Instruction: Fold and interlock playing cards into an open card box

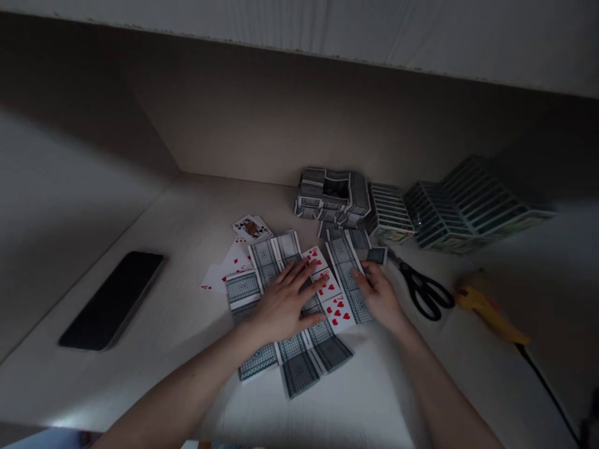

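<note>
A patterned, dark-backed panel of joined playing cards lies on the white surface. My left hand rests flat across it with fingers spread, holding nothing. Beside those fingers, the nine, eight and seven of hearts show face up in a column. My right hand pinches the right edge of a long strip of playing cards, back side up, just right of the hearts. Part of the panel is hidden under my left hand and wrist.
Loose cards, a queen among them, lie at the left. A black phone lies farther left. Behind stand a box-like card structure and striped card stacks. Black-handled scissors and a yellow glue gun with cord lie right.
</note>
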`<state>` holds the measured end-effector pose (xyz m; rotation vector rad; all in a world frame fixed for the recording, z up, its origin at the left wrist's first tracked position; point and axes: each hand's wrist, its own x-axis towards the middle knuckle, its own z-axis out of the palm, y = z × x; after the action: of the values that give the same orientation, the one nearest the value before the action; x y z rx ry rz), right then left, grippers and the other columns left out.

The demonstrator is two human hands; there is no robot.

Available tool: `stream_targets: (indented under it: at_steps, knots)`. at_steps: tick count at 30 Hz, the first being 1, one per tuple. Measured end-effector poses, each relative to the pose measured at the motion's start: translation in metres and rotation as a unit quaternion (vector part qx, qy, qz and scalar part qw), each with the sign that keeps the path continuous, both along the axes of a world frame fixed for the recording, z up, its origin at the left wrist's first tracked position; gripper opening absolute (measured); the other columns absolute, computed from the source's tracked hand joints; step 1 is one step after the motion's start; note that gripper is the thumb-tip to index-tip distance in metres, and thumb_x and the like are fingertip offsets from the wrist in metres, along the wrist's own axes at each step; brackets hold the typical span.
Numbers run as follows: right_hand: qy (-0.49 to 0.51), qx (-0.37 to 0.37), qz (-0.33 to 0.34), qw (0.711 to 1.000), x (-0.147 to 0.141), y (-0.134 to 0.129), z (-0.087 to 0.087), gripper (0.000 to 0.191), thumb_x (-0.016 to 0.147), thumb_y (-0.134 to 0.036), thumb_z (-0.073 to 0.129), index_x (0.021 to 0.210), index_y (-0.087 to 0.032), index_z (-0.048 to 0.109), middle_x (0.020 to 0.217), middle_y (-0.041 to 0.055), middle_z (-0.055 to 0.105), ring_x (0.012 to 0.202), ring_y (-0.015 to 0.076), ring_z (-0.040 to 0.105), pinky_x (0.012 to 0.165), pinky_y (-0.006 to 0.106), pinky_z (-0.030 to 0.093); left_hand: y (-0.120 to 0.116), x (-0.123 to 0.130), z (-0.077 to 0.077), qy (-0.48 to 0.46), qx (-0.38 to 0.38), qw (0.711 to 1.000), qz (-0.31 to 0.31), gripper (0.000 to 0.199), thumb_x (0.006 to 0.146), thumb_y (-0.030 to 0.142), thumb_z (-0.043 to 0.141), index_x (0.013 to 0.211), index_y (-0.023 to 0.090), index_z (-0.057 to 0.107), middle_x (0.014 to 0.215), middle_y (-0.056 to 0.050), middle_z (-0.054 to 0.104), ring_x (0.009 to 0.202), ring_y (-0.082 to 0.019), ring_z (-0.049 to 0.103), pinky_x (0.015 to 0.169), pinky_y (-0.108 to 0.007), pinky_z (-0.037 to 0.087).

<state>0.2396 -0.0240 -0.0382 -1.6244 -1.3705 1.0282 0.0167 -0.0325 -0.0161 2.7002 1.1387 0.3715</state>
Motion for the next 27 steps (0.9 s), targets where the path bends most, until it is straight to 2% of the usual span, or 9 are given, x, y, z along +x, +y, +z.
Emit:
stream_targets:
  at_steps: [8,16,27]
  knots:
    - [0.038,-0.028,-0.008,0.999,0.002,0.002,-0.003,0.039,0.071,-0.053,0.051,0.093,-0.02,0.048,0.069,0.0023,0.063,0.053,0.0153,0.056,0.047,0.026,0.043,0.0,0.0,-0.001,0.001,0.0,1.0,0.0,0.065,0.078,0.055,0.04,0.134,0.025,0.024,0.143,-0.005,0.02,0.131,-0.025,0.015,0.106,-0.045,0.016]
    - [0.08,-0.038,0.007,0.996,-0.001,0.001,0.004,0.036,0.072,-0.05,0.052,0.093,-0.021,0.047,0.067,0.0014,0.061,0.052,0.0145,0.055,0.046,0.025,0.044,0.001,0.0,0.0,0.006,-0.008,1.0,-0.001,0.065,0.079,0.056,0.038,0.134,0.025,0.024,0.143,-0.005,0.019,0.131,-0.025,0.015,0.107,-0.045,0.015]
    - [0.096,-0.038,0.023,0.994,-0.004,0.0,0.011,0.038,0.071,-0.045,0.053,0.099,-0.02,0.053,0.082,0.0047,0.067,0.065,0.0182,0.061,0.057,0.029,0.048,0.0,0.0,-0.002,-0.002,0.001,1.0,0.002,0.066,0.078,0.057,0.038,0.134,0.025,0.024,0.142,-0.006,0.022,0.131,-0.025,0.017,0.106,-0.046,0.017]
